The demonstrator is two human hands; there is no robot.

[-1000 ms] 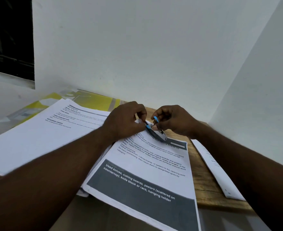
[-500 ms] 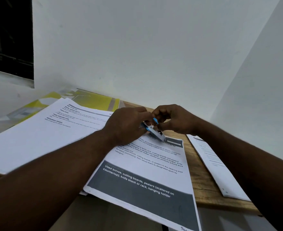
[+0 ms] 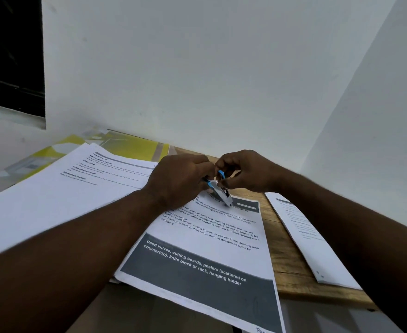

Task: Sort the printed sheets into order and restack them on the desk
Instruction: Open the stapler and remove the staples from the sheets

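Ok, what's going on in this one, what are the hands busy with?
A person's left hand and right hand together pinch a small silver-and-blue stapler-like tool over the top of the printed sheet with dark bands. That sheet lies on the wooden desk, overhanging its near edge. A larger paper stack sits to the left and another sheet to the right, both untouched.
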